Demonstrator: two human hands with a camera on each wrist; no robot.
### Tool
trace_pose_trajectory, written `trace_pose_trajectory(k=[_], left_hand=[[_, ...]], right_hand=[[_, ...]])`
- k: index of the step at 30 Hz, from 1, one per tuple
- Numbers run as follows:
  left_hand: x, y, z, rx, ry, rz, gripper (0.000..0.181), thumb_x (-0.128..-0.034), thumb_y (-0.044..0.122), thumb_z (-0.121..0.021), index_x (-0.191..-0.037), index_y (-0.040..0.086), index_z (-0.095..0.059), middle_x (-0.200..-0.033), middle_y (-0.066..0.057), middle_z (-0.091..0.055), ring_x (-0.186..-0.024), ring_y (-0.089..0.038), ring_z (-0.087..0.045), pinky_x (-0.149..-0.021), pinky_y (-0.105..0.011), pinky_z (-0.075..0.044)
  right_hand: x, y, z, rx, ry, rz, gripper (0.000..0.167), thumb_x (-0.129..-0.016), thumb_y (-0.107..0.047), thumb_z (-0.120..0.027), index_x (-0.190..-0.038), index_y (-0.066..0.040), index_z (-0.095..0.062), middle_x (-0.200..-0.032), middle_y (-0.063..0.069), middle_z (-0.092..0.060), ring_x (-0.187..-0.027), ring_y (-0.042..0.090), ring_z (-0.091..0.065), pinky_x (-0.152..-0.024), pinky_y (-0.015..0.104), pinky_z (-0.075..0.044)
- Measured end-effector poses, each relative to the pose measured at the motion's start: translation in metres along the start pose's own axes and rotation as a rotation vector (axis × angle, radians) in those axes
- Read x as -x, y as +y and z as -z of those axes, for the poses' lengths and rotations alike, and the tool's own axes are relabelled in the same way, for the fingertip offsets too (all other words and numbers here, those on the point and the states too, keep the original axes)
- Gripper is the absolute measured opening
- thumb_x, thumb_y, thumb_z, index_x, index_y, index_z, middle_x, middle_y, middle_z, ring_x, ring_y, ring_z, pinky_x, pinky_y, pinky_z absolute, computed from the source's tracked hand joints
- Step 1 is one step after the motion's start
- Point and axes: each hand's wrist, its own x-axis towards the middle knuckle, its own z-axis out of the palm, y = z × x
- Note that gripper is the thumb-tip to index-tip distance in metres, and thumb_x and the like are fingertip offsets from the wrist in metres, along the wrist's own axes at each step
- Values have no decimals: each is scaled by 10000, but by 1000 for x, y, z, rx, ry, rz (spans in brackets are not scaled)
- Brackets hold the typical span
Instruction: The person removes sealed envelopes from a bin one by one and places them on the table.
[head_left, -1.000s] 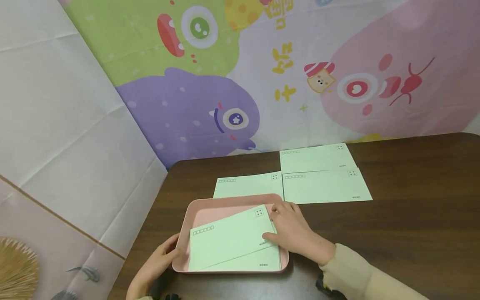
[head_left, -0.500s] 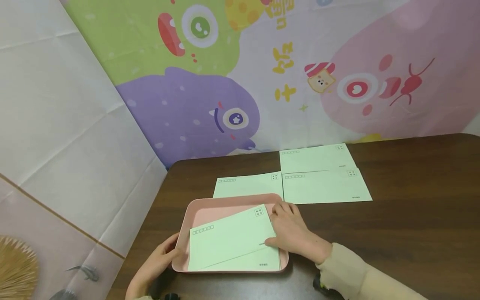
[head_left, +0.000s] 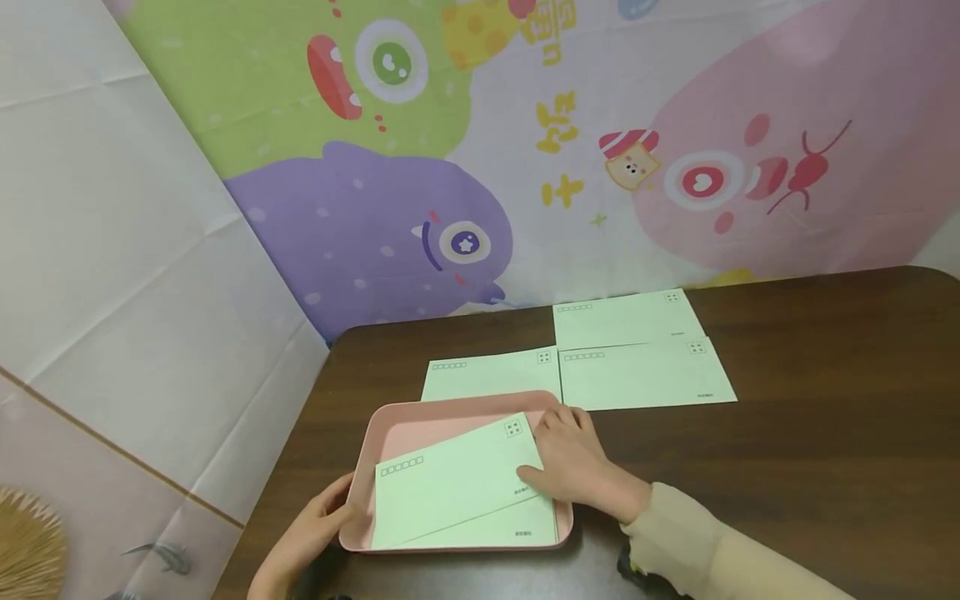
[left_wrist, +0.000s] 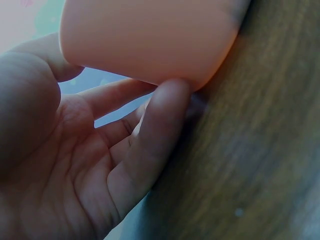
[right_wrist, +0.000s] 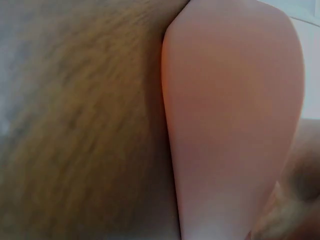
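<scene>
A pink tray [head_left: 420,412] lies near me on the table, with white envelopes in it. The top envelope [head_left: 457,475] is tilted over another envelope [head_left: 495,527], its right end higher. My left hand [head_left: 313,523] holds the tray's left side, thumb at the rim; in the left wrist view the fingers [left_wrist: 160,115] reach against the tray's corner [left_wrist: 145,40]. My right hand [head_left: 572,460] pinches the right end of the top envelope, thumb on its face and fingers curled at its edge, over the tray's right rim. Those fingertips are partly hidden.
Beyond the tray, three envelopes lie flat on the dark wooden table [head_left: 810,433]: one at left [head_left: 487,377] partly behind the tray, one at right [head_left: 641,375], one at the back [head_left: 626,318]. A cartoon-printed cloth [head_left: 420,225] hangs behind the table.
The head view has shifted slightly, so everything sits a little further left. Both hands, the tray and the envelopes keep nearly the same places relative to one another.
</scene>
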Motion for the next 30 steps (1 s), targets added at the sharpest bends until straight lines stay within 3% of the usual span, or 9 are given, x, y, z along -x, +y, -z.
trace_pose_trajectory(k=[6,12,15,17,20,23,27,30], left_hand=[[1,-2,-3,2,8,7,612,-871,128,-511,-1394,-56,-250,-1268,-303,-427,-905,-205,-558,-706,-314,-496],[3,1,-1,-18,36,28,594,-865,124,-518,-1391,-26,-286,-1300,-277,-419,-977,-222,-533,-755,-294,-476],[2,3,1,-51,60,34,578,-862,140,-526,-1384,5,-319,-1314,-238,-429,-1041,-226,-504,-791,-276,-452],[1,4,2,-68,66,35,570,-864,148,-529,-1380,13,-331,-1314,-222,-436,-1075,-222,-482,-811,-262,-435],[1,5,1,-63,64,50,568,-863,153,-536,-1380,29,-338,-1316,-207,-437,-1085,-228,-477,-820,-263,-431],[2,6,-1,-65,71,54,567,-859,155,-536,-1378,30,-344,-1313,-205,-442,-1090,-235,-477,-827,-284,-431],[2,4,-3,-62,87,71,565,-848,153,-532,-1375,50,-357,-1312,-195,-447,-1080,-246,-485,-831,-312,-432],[2,3,-4,-68,96,77,555,-842,146,-537,-1367,69,-376,-1298,-178,-464,-1072,-237,-486,-834,-299,-427]], right_hand=[[-4,-4,-4,40,2,-30,637,-652,-542,-717,-963,4,-608,-1063,126,-548,-1108,305,-405,-963,485,-247],[-8,-5,-6,32,26,-34,643,-632,-488,-758,-1011,6,-598,-1117,132,-557,-1130,320,-398,-958,489,-253],[-9,-6,-4,7,49,-29,569,-640,-447,-764,-970,-12,-603,-1083,128,-568,-1123,327,-406,-961,494,-251],[-9,-6,-3,-13,64,-25,453,-653,-410,-762,-867,-46,-598,-1007,108,-573,-1082,322,-429,-957,495,-252],[-6,-6,0,-49,84,-22,308,-684,-342,-738,-685,-113,-532,-820,34,-528,-965,290,-462,-960,496,-241],[-3,-5,4,-91,117,-21,317,-714,-287,-709,-580,-159,-452,-661,-43,-433,-803,222,-465,-955,497,-234],[1,-5,9,-140,159,-19,291,-763,-257,-683,-582,-166,-473,-592,-74,-403,-661,146,-423,-861,448,-293],[5,-6,13,-239,180,-19,166,-802,-205,-660,-684,-113,-587,-680,-28,-514,-641,122,-441,-720,338,-364]])
